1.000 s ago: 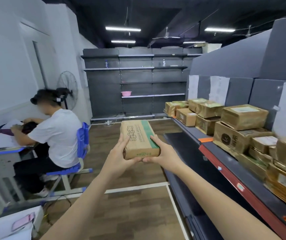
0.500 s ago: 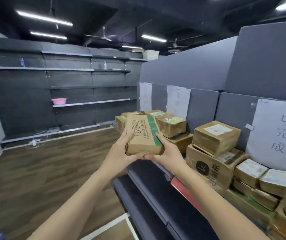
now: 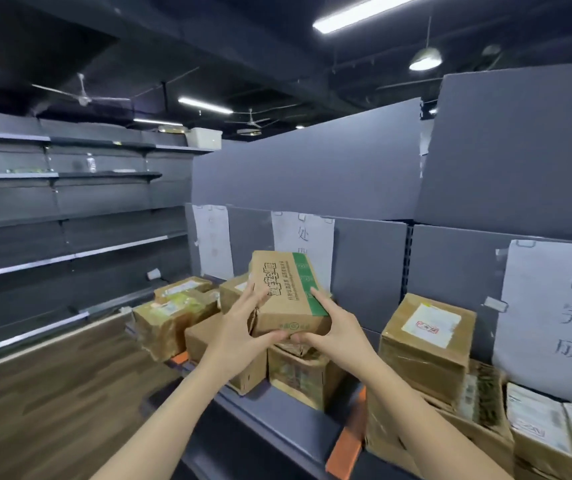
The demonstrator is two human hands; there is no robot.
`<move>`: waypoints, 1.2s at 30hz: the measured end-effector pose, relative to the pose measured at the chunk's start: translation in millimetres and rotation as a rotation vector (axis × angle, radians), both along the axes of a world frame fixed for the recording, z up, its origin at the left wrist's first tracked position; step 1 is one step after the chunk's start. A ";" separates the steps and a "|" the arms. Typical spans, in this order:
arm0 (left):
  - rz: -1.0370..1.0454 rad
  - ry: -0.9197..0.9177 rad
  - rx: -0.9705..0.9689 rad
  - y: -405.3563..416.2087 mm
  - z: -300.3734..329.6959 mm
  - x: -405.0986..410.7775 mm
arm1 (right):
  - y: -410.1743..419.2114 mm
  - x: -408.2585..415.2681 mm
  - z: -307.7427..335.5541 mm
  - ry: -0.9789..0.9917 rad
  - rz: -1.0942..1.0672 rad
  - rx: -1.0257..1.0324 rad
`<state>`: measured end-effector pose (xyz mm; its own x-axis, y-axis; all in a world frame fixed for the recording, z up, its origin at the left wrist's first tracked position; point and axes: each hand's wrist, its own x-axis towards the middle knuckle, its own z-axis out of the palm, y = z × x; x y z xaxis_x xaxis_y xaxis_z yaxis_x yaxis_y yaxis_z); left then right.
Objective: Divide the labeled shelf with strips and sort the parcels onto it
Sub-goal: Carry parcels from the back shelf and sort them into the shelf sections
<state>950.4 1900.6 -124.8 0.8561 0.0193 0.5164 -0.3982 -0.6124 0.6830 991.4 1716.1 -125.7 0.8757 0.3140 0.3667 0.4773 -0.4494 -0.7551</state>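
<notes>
Head view: sorting step in hand, judging by the box (image 3: 289, 296) carried toward the shelf (image 3: 277, 407), above the parcels (image 3: 173, 315) already stacked there. Held between left hand (image 3: 239, 327) and right hand (image 3: 336, 327), fingers (image 3: 319, 299) curled round its lower edges, thumbs underneath. Next move likely calls for matching a paper label (image 3: 303, 244), then lowering into the section between the orange strips (image 3: 348, 441).

We hold a brown parcel (image 3: 288, 296) with a green stripe, left hand (image 3: 243, 327) and right hand (image 3: 336, 327) gripping its near end, above the stacked parcels (image 3: 426, 337) on the grey shelf (image 3: 277, 417). Orange strip (image 3: 346, 445) lies near right; paper label (image 3: 554, 323) hangs far right.
</notes>
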 end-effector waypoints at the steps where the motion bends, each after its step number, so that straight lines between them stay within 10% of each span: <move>1: -0.041 -0.006 -0.004 0.0 -0.5 13.8 | -0.1 6.8 -1.9 0.017 -0.032 0.017; 23: -0.733 -0.055 0.232 -16.0 -21.3 71.3 | -9.1 -54.8 1.5 0.070 -0.734 0.636; 28: -0.519 -0.446 0.571 -17.4 -20.4 86.8 | -44.2 -77.3 14.5 0.146 -0.720 0.686; 36: -0.477 -0.803 0.538 -36.1 -1.2 82.0 | -67.1 -109.2 9.0 0.098 -0.723 0.499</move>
